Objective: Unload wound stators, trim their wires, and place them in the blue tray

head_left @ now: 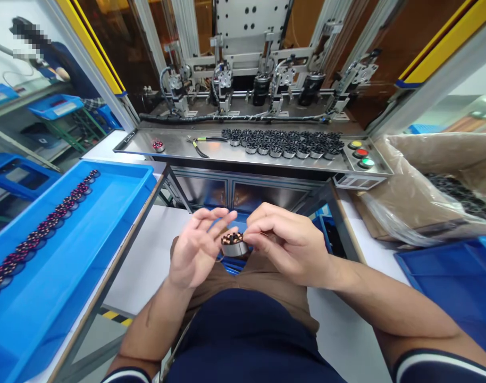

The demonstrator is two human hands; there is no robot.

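Observation:
A small motor stator (pixel 235 246), with a silver ring and copper windings on black, is held in front of my lap. My right hand (pixel 288 242) is closed, thumb and forefinger pinched at the stator's right edge. A thin copper wire (pixel 262 232) shows by those fingertips. My left hand (pixel 199 244) is open just left of the stator, fingers spread; whether some fingers touch its far side is hidden. Beyond the hands, a metal shelf (pixel 179 151) bears several black-topped stators (pixel 283 143), wire cutters (pixel 201 143) and one red-wound stator (pixel 158 146).
A blue tray (pixel 91 234) at left holds a row of red-and-black stators (pixel 47 226). Ahead stands a machine (pixel 259 80) with buttons (pixel 361 153). At right are a plastic-lined carton (pixel 402 186) and a blue bin (pixel 450 287). A person (pixel 67 69) is far left.

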